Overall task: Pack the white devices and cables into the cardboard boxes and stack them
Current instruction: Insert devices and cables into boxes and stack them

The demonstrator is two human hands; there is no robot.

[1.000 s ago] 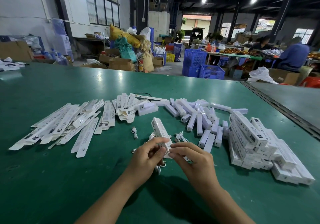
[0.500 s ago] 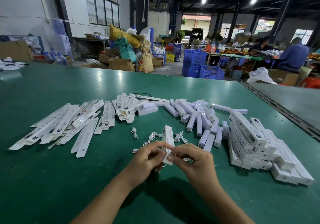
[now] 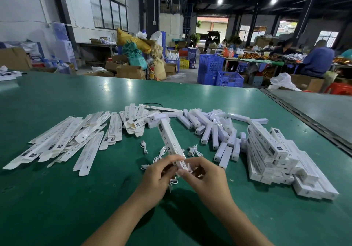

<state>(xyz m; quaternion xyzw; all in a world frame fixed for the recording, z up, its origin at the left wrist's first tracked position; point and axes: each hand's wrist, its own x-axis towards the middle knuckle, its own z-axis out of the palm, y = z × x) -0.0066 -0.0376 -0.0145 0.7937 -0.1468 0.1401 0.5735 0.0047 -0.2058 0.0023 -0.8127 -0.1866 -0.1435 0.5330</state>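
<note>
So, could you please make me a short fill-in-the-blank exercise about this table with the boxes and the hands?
1. The left hand and right hand together hold one long ___ box.
2. The table is ___ in colour.
3. The flat, unfolded boxes lie to the ___ of the hands.
4. The stack of packed boxes lies to their ___.
Missing words: white, green, left, right.

On my feed I see only the wearer's two arms. The left hand [image 3: 158, 177] and right hand [image 3: 205, 177] are bare, with slim fingers and short, plain nails. The left forearm [image 3: 122, 219] and right forearm [image 3: 242, 224] are uncovered right down to the bottom edge. I cannot tell what is worn beyond it.
</note>
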